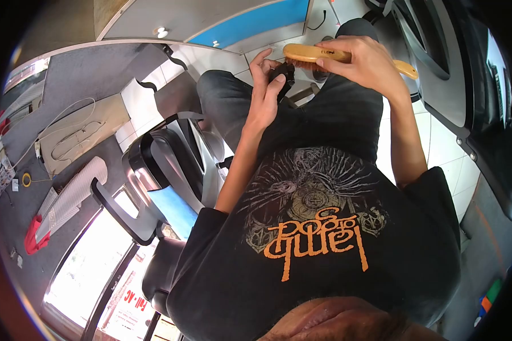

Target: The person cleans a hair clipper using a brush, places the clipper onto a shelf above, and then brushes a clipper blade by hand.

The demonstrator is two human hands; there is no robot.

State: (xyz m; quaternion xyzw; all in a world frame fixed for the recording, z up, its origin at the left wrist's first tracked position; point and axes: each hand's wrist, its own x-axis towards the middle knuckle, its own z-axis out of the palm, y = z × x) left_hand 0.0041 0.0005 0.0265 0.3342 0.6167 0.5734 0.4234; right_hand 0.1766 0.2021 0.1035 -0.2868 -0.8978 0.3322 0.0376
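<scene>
My right hand (370, 62) is closed around a wooden brush (307, 53) with dark lettering on its back and brown bristles facing down. The brush's handle sticks out behind my wrist. In my left hand (264, 91), between thumb and fingers, is a small black object (283, 79); its exact kind cannot be made out. The front bristles are right at the top of this black object and seem to touch it. Both hands are above my lap, over my dark trousers (227, 94).
Black chairs with armrests (170, 165) stand to my left, and another dark chair (438, 51) is close on my right. Ahead is a grey cabinet with a blue drawer panel (250, 28). White floor tiles (205, 59) show below. A cable (68, 116) hangs at far left.
</scene>
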